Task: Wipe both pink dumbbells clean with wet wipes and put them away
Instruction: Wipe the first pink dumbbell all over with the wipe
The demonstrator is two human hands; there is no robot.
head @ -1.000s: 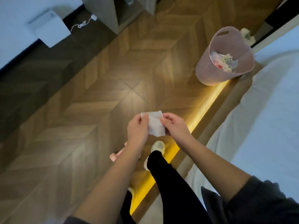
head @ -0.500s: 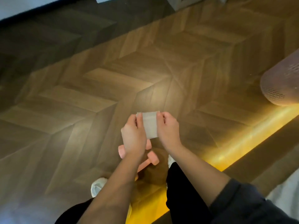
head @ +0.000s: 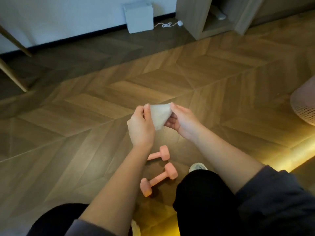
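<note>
Head view: left grip [head: 140, 126] and right grip [head: 183, 121] pinch a wet wipe [head: 159, 114] between them. Below, toward the person, far dumbbell [head: 160, 155] and near dumbbell [head: 157, 179] lie on the floor [head: 85, 150], slanting up-right, seemingly closer to the left grip.

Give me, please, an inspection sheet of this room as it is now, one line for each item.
Surface: wooden floor, herringbone pattern, dimly lit.
Job's things: near dumbbell and far dumbbell, both pink, lie on the floor; the left forearm hides part of the far one; wet wipe is held in the air.
Clutter: pink basket at the right edge, cut off.
Grippers: left hand and right hand both pinch the wet wipe.
Cables: white cable lies by the wall.
Surroundings: white box against the wall, wooden furniture, yellow light strip.
</note>
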